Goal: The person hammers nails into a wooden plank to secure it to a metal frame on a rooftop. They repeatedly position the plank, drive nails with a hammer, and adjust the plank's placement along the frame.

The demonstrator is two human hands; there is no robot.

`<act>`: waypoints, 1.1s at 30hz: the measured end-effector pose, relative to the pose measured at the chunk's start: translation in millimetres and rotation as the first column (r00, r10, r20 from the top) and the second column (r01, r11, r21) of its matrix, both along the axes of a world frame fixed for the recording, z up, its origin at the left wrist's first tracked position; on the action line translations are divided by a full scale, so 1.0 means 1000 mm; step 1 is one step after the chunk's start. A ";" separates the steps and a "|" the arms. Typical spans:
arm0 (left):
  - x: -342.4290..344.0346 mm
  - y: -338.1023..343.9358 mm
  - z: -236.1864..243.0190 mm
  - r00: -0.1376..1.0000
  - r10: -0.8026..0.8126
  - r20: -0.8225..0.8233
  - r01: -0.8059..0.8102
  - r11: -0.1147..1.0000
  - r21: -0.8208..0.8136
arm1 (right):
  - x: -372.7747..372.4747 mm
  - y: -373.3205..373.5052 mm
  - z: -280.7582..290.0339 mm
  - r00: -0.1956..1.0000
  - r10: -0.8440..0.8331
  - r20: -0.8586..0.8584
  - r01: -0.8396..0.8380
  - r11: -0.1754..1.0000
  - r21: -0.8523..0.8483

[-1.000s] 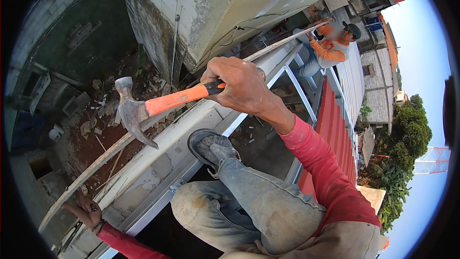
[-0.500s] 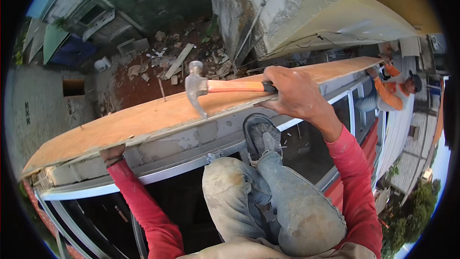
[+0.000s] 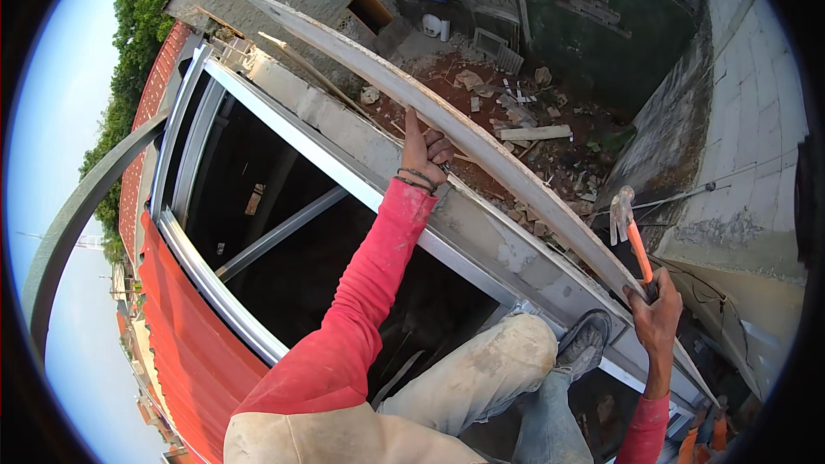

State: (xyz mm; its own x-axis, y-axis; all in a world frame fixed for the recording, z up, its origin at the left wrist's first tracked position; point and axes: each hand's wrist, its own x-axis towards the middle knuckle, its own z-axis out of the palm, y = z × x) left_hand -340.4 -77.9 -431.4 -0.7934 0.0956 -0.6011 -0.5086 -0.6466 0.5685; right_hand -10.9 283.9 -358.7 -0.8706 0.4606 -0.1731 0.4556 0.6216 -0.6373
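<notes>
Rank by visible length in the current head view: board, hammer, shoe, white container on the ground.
1. Board
2. Hammer, partly hidden by the hand
3. Shoe
4. White container

The container lies farthest away, so its true rank is unsure.

Layout rn: board [image 3: 481, 142] by low wall [image 3: 361, 133]

Board runs diag., far left to near right, alongside the low wall. L hand [image 3: 425, 153]'s at its near edge, R hand [image 3: 657, 314] farther right w/ hammer [image 3: 636, 243] in it, head past the board's far side. Shoe [image 3: 586, 341]'s just left of R hand. Metal frame [image 3: 292, 134]'s on the wall's near side, roof sheet [image 3: 193, 352] left of that. Rubble [image 3: 516, 103]'s down below, beyond the board.
</notes>
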 end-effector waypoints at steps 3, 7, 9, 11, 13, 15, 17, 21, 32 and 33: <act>0.021 0.001 0.017 0.957 0.179 -0.227 -0.239 0.930 -0.278 | 0.003 -0.008 -0.008 0.999 0.024 -0.026 -0.024 1.000 -0.019; 0.035 0.007 0.061 0.536 0.059 -0.842 -0.691 0.604 -0.397 | -0.003 -0.019 -0.006 0.995 0.082 -0.051 -0.082 0.997 -0.002; 0.053 0.018 0.100 0.358 -0.276 -0.892 -0.765 0.462 -0.449 | -0.007 -0.025 -0.003 0.995 0.094 -0.041 -0.094 0.996 0.008; 0.065 0.031 0.135 0.132 -0.761 -0.635 -0.726 0.363 -0.585 | -0.011 -0.030 -0.007 0.993 0.115 -0.034 -0.114 0.993 0.016; 0.070 0.058 0.154 -0.114 -0.914 -0.390 -0.687 0.356 -0.633 | -0.017 -0.039 -0.007 0.987 0.155 -0.040 -0.154 0.988 0.011; 0.072 0.075 0.149 -0.264 -0.945 -0.192 -0.645 0.321 -0.694 | -0.020 -0.044 -0.015 0.980 0.184 -0.076 -0.183 0.983 0.022; 0.073 0.082 0.144 -0.364 -0.931 -0.002 -0.614 0.241 -0.752 | -0.022 -0.047 -0.012 0.981 0.188 -0.037 -0.189 0.982 -0.006; 0.067 0.084 0.130 -0.429 -0.828 0.361 -0.618 -0.022 -0.786 | -0.026 -0.046 -0.012 0.978 0.208 -0.025 -0.209 0.977 -0.044; 0.060 0.080 0.101 -0.479 -0.743 0.468 -0.562 -0.149 -0.813 | -0.026 -0.043 -0.018 0.974 0.227 0.026 -0.223 0.970 -0.100; 0.060 0.080 0.103 -0.479 -0.746 0.463 -0.558 -0.148 -0.817 | -0.025 -0.042 -0.020 0.972 0.233 0.019 -0.230 0.968 -0.100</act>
State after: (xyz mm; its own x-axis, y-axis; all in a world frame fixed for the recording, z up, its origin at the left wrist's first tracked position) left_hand -280.1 1.7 -328.3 -0.0803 0.9679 -0.2381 0.9897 0.1059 0.0968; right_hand -35.8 241.4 -378.8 -0.9452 0.2267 -0.2350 0.3265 0.6484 -0.6877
